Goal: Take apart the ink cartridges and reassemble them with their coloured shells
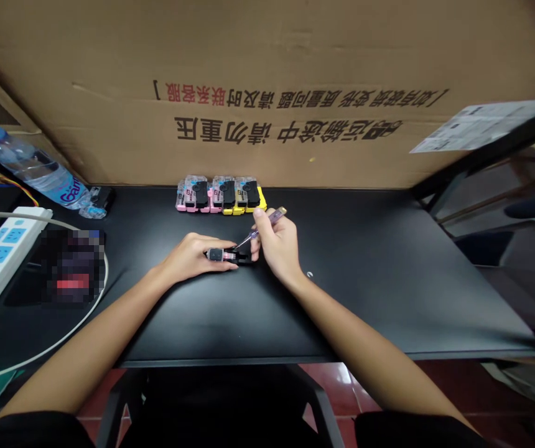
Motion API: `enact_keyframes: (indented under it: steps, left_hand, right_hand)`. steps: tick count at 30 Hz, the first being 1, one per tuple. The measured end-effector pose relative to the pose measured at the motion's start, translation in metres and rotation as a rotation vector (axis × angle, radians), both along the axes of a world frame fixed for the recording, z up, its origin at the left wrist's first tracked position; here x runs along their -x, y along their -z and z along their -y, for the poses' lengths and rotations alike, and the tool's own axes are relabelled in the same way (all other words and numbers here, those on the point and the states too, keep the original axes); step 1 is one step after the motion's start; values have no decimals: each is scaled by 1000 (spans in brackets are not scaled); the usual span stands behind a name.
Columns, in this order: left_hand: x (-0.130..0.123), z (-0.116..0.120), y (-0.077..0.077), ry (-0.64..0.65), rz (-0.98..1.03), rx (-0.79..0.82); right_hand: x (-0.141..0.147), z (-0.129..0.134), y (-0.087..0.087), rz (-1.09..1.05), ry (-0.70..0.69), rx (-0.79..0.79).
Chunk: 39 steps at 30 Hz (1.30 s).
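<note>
My left hand [198,256] pinches a small black device [216,255] against the black tabletop, thumb on one side and fingers on the other. A reddish patch shows near the device's middle. My right hand [277,244] is closed round a screwdriver [253,236] with a see-through purple handle. Its metal shaft slants down to the left, and the tip is at the device's right part; whether it touches cannot be made out. Behind my hands stands a row of small clear-and-black cases [223,194] with pink and yellow edges.
A cardboard box [295,62] walls off the back. At left are a water bottle [38,165], a white power strip [4,249], and a pale cable [107,274] looping over the table. A small whitish bit [310,274] lies right of my right hand.
</note>
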<state>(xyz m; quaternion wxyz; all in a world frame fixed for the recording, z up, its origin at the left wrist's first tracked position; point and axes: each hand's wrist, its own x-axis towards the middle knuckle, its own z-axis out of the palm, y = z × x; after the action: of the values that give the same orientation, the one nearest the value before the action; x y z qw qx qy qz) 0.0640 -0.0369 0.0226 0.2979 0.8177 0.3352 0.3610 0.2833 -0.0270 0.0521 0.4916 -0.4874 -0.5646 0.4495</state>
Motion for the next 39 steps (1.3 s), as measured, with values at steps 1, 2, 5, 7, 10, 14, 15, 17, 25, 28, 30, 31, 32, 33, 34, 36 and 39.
enact_keyframes:
  steps: [1, 2, 5, 7, 10, 14, 15, 17, 25, 28, 30, 31, 32, 33, 34, 36, 39]
  left_hand:
    - [0, 0, 0, -18, -4, -4]
    - [1, -1, 1, -42, -9, -6]
    - [6, -5, 2, -115, -23, -2]
    - [9, -8, 3, -148, -32, 7]
    - [11, -10, 4, -155, -31, 5]
    - [11, -9, 4, -141, -27, -18]
    - [11, -9, 4, -139, -27, -24]
    - [11, -9, 4, -139, -25, -32]
    - [10, -9, 4, -143, -13, -29]
    - [7, -8, 4, -121, -7, -24]
    - [6, -8, 3, -117, -16, -23]
    - [7, -8, 3, -130, -25, -19]
    - [8, -9, 3, -143, -30, -19]
    - [9, -9, 4, -157, -34, -17]
    - [10, -10, 4, -170, -37, -13]
    - [13, -11, 4, -197, -45, -1]
    - [16, -14, 4, -256, -55, 14]
  right_hand:
    - [0, -1, 0, -21, 11, -1]
    - [-1, 0, -1, -37, 19, -18]
    - [-5, 3, -2, -42, -3, -96]
    - [-7, 6, -1, -8, -42, -134]
    - [-7, 9, 1, 45, -62, -180]
    - [-4, 9, 0, 95, -61, -224]
    - [-4, 9, -1, 109, -60, -236]
    - [-4, 9, -2, 137, -61, -271]
    - [-5, 9, -1, 195, -104, -337]
    - [-1, 11, 2, 184, -52, -323]
    - [3, 11, 4, 140, 4, -262]
    - [4, 11, 5, 111, 23, -228]
    - [4, 10, 6, 85, 36, -201]
    - [4, 8, 6, 64, 47, -186]
    - [3, 7, 6, 49, 56, -184]
    - [0, 3, 6, 43, 73, -198]
    - [-5, -1, 6, 87, 92, -232]
